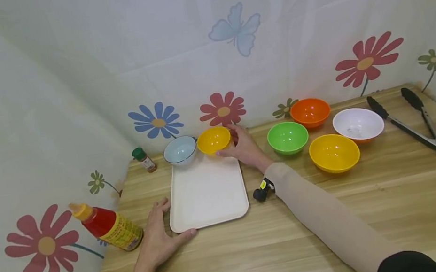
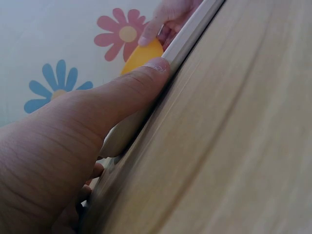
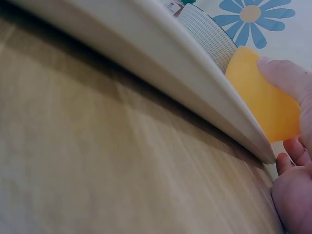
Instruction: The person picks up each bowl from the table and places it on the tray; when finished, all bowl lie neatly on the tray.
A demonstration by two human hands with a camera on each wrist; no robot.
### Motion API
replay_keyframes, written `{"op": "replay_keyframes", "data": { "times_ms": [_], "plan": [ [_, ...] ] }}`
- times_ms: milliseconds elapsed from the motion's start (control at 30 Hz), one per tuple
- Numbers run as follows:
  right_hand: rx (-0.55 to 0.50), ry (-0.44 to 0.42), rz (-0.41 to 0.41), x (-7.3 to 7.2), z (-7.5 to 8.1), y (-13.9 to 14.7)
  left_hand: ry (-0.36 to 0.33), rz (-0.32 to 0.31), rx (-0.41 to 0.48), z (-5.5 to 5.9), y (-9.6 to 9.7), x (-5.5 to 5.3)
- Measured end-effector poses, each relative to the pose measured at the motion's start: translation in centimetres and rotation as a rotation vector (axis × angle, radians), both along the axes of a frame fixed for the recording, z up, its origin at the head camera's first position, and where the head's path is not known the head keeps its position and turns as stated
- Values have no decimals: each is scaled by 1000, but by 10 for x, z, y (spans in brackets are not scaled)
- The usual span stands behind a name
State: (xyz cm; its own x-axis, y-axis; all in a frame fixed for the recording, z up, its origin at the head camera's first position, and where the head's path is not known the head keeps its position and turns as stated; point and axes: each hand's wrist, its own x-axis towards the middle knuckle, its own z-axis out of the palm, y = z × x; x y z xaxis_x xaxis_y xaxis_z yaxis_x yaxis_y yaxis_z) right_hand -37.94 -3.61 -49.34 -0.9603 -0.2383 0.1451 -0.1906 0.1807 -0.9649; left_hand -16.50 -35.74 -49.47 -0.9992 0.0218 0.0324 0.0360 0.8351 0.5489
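Note:
My right hand [image 1: 244,147] pinches the side of a small yellow bowl [image 1: 213,140] at the back right corner of a white tray [image 1: 206,195]. In the right wrist view the thumb lies against the outside of the yellow bowl [image 3: 263,100], with fingertips showing below it. A light blue bowl [image 1: 180,150] with a dark rim sits upright beside it, at the tray's back left corner. At the front left corner rests my left hand [image 1: 158,238], its fingers along the tray's left side and its thumb [image 2: 131,90] stretched along the front edge.
Left of the tray stand a red sauce bottle [image 1: 110,227] and a small green-capped jar [image 1: 145,160]. To the right are a green bowl [image 1: 288,138], an orange bowl [image 1: 310,112], another yellow bowl [image 1: 334,153], a white bowl [image 1: 358,124] and tongs [image 1: 412,131]. A flowered curtain [image 1: 174,76] hangs behind.

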Motion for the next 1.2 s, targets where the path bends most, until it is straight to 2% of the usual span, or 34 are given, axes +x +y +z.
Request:
{"op": "replay_keyframes", "data": {
  "times_ms": [333,533,867,1200],
  "plan": [
    [-34,12,-22,-1,-2,5,16,-20,10,2,2,-3],
    [-70,19,-29,4,7,9,20,-11,-4,1,-1,-2],
    [-153,86,-40,10,45,25,10,-10,-21,0,-3,-1],
    [-194,239,-20,30,90,43,6,-17,-14,-1,0,-3]
  ]
}}
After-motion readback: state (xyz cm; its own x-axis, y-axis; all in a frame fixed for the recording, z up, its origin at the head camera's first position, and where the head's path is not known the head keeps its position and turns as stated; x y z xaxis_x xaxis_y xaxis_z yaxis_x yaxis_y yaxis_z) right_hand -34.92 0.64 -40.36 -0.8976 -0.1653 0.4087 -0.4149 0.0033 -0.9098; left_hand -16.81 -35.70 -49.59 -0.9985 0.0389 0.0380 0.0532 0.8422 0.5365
